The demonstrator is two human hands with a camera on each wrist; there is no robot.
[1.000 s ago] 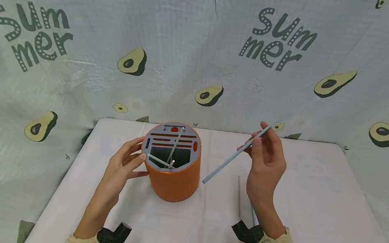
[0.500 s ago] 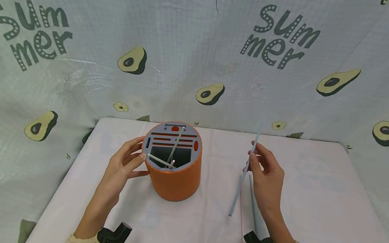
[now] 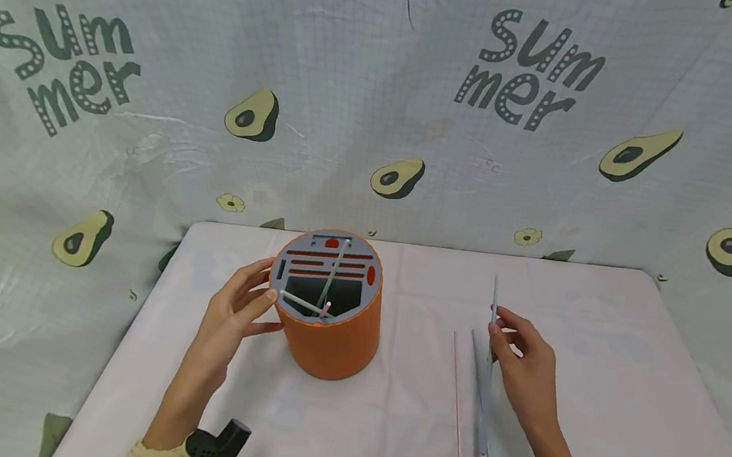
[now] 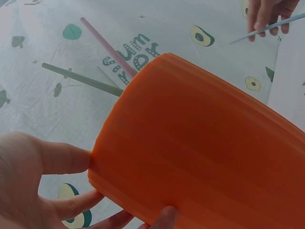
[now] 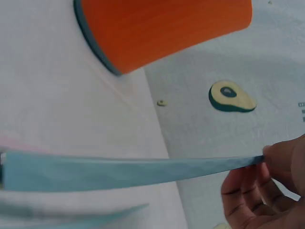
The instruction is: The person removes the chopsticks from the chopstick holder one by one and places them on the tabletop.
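Observation:
My left hand (image 3: 229, 311) grips the side and rim of an orange cylindrical holder (image 3: 329, 352). The holder stands upright, with a grey slotted top and one large dark opening. Two pale green sticks and a pink one lean in that opening; a pink stick (image 4: 107, 45) and a green stick (image 4: 81, 78) jut out in the left wrist view. Thumb and fingers of my right hand (image 3: 525, 368) pinch a thin light-blue straw-like stick (image 5: 119, 172) above the table's right part. Below it lie a pink stick (image 3: 460, 421) and another bluish stick, partly hidden by the held one.
A white-covered table (image 3: 391, 451) carries everything. Behind it hangs a pale sheet (image 3: 335, 45) printed with avocados and lettering. Black wrist cameras (image 3: 218, 443) sit on both forearms.
My right hand has moved right and lower, away from the holder. The light-blue stick has swung from a diagonal to nearly in line with the lying sticks. The left hand stays put.

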